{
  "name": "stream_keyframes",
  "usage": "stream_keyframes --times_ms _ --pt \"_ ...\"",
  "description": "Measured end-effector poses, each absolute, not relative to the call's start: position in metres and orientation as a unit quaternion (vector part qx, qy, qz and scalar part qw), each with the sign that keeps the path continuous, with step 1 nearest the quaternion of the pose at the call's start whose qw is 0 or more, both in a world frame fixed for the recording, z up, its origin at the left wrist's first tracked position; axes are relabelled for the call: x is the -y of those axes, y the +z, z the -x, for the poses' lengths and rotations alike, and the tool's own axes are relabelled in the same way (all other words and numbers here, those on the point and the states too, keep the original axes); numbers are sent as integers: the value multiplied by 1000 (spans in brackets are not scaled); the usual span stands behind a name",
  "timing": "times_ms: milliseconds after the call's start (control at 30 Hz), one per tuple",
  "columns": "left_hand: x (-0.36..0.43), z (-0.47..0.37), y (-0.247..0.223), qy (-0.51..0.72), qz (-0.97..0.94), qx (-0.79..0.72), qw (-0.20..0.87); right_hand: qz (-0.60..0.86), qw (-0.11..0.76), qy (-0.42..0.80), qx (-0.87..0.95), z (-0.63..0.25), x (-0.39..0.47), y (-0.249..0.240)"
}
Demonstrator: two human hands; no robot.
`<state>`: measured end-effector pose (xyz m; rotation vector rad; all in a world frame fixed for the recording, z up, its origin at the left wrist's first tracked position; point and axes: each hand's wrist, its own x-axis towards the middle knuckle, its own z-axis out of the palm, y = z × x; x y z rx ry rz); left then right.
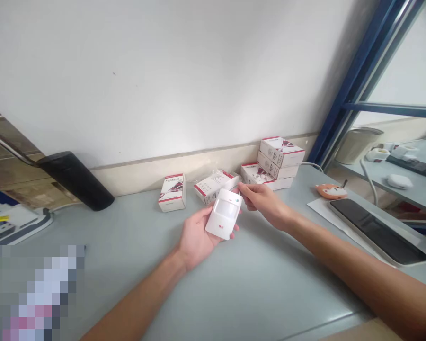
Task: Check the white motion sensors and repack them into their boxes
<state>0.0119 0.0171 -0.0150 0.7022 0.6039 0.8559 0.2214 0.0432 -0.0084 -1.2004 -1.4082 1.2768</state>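
White sensor [224, 217], one, over the table [255, 289]: windowed face toward me, long axis slanting up and rightward, away from me. My left hand [199, 234], half-curled, holds it by both long sides. My right hand [261, 199], thumb and forefinger closed in, meets its top right corner; whether it grips, I cannot tell. Boxes [215, 184] bound the far side, phone [376, 229] the right; room lies nearward, between my forearms.

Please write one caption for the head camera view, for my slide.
Left hand holding a white device, right hand at its upper corner, boxes behind.
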Motion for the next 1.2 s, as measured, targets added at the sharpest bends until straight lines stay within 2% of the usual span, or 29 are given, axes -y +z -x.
stream_keyframes --times_ms 67,267,433,600,900,1200 --pt "-17 -13 -15 381 -349 -277 810 494 474 487 543 -227 -44 -7" --pt "-15 -16 -12 331 -380 -279 818 451 692 364 432 -266 -52 33" --pt "-12 -17 -15 300 -397 -282 820 411 779 286 378 -311 -61 53" --pt "-13 -14 -17 287 -403 -272 826 418 793 273 348 -331 -65 54" --pt "-13 -11 -20 286 -414 -274 820 426 797 221 367 -313 -65 45" --pt "-9 -15 -15 322 -382 -294 815 437 762 234 417 -283 -65 26"
